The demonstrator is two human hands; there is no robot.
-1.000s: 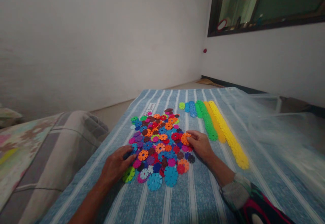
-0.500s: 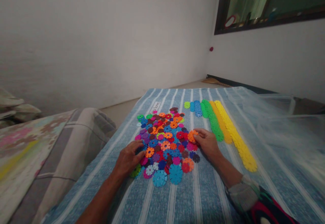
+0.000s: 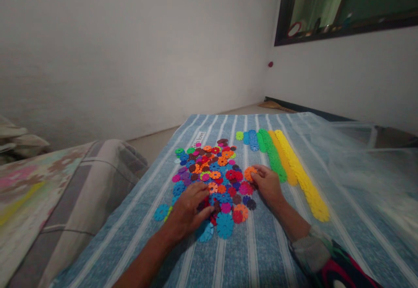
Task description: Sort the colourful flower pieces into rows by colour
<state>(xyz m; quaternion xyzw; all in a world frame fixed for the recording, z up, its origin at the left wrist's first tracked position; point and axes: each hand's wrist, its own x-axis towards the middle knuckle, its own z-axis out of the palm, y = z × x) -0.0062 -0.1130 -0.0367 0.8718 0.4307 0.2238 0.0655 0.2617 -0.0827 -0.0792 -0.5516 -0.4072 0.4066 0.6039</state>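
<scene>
A loose pile of colourful notched plastic discs (image 3: 214, 175) lies on the striped cloth. My left hand (image 3: 187, 209) reaches over its near left part, thumb and fingers apart, covering some discs; no held disc shows. Pinched between the thumb and fingers of my right hand (image 3: 267, 183) is an orange disc (image 3: 250, 173), at the pile's right edge. A light blue disc (image 3: 161, 212) lies at the left of my left hand. Two larger blue discs rest at the near edge, one partly under my left thumb.
Right of my right hand run overlapping rows of yellow discs (image 3: 303, 177), orange-yellow discs (image 3: 284, 162) and green discs (image 3: 273, 155). Shorter blue rows (image 3: 253, 140) and a lime disc (image 3: 239, 135) lie farther back. Clear plastic containers (image 3: 388, 162) stand at the right.
My left hand has moved right over the pile from its left edge. A light blue disc now shows apart at the left. My right hand still holds the orange disc, slightly farther from the pile.
</scene>
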